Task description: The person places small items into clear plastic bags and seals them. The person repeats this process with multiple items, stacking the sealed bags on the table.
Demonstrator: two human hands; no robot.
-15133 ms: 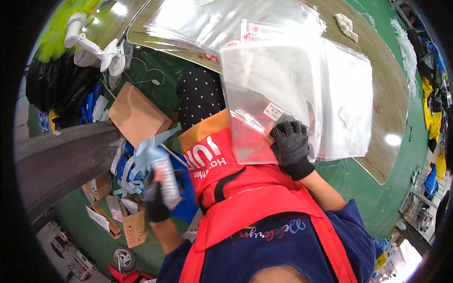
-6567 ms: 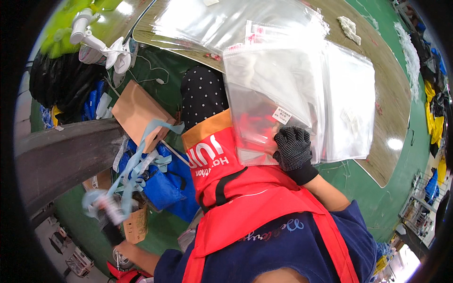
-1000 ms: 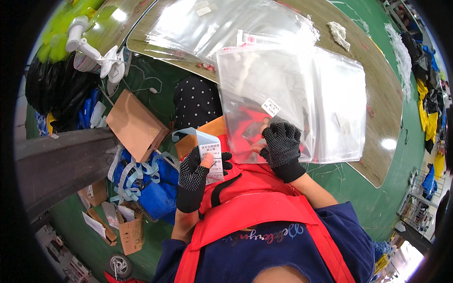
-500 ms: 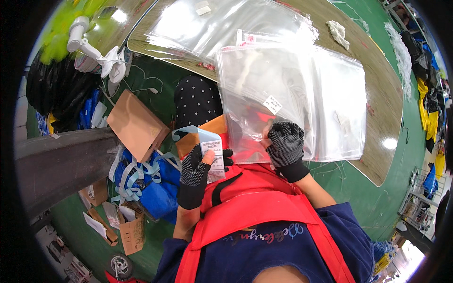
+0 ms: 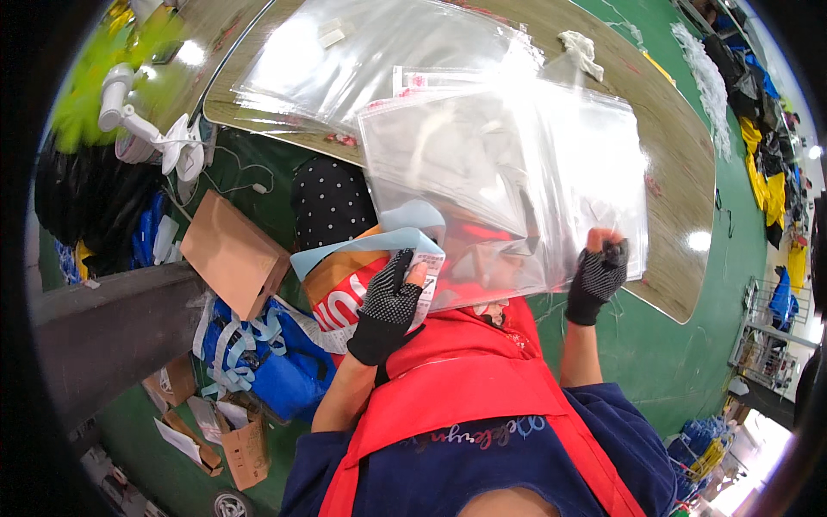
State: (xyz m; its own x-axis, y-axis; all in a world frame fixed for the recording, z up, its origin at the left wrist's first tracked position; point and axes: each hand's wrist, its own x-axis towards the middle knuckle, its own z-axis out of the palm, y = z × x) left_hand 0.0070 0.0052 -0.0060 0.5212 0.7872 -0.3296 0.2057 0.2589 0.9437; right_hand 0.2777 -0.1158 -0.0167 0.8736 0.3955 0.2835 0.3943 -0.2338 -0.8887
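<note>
The label strip (image 5: 431, 269) was clamped between the left hand's (image 5: 386, 303) thumb and fingers, in front of the red apron (image 5: 465, 383), near the lower edge of the clear bags (image 5: 457, 172). The right hand (image 5: 598, 277) was curled over the bags' right-hand part, though whether it gripped anything could not be told. Beneath the bags lay the tabletop (image 5: 682, 228), and a cardboard box (image 5: 228, 250) stood off to the left.

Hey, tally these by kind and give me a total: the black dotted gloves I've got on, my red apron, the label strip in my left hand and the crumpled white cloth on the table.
Black gloves, left and right: 2
Red apron: 1
Label strip: 1
Crumpled white cloth: 1
Total: 5
</note>
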